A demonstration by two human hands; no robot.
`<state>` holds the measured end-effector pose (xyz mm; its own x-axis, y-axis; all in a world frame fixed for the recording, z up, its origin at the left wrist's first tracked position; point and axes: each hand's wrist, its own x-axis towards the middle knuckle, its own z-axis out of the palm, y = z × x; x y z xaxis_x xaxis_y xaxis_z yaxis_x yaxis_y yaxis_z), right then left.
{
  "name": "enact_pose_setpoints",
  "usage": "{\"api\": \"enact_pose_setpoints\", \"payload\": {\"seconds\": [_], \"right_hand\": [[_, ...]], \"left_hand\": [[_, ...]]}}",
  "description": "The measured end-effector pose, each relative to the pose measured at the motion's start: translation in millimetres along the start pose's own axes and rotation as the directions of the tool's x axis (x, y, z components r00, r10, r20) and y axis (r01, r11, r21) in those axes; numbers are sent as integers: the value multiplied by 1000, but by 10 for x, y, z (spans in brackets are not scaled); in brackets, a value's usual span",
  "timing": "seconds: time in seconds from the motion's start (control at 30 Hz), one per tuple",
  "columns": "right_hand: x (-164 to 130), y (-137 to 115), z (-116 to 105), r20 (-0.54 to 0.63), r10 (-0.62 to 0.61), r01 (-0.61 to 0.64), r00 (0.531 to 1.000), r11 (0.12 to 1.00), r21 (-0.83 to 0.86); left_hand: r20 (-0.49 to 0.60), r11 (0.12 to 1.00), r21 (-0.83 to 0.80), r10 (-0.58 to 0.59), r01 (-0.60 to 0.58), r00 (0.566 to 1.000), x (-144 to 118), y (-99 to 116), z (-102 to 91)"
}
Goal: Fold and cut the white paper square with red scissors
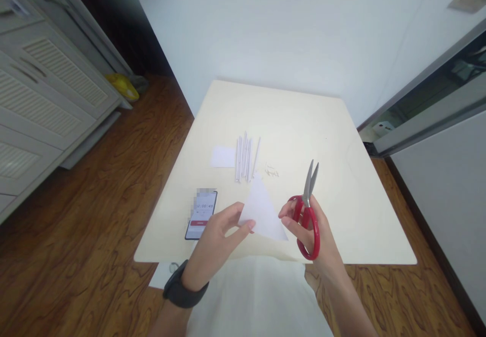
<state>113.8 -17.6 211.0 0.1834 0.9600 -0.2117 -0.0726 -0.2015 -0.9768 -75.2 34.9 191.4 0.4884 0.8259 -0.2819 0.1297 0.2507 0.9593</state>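
I am pinching the paper [263, 211] at its left edge with my left hand [217, 243], while my right hand [308, 232], just beside it, is gripping the slightly open scissors [308, 210] above the table [353, 215].

A pale square table [341, 139] stood against a white wall [266, 28]. Wood floor [94, 225] with strong grain lay around it. At the left stood a grey louvred cabinet [41, 94], a yellow thing [122, 86] beside it. At the right ran a sliding door frame [429, 109]. Light was soft and even.
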Motion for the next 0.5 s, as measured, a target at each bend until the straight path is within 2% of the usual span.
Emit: {"api": "enact_pose_setpoints", "payload": {"seconds": [0.27, 0.5], "right_hand": [[-12, 30, 25, 34, 19, -19, 999, 1000, 8], [-16, 14, 59, 67, 42, -42, 997, 999, 1]], "left_hand": [[-75, 989, -121, -91, 82, 993, -15, 25, 69], [-125, 991, -113, -79, 65, 989, -11, 5, 70]]}}
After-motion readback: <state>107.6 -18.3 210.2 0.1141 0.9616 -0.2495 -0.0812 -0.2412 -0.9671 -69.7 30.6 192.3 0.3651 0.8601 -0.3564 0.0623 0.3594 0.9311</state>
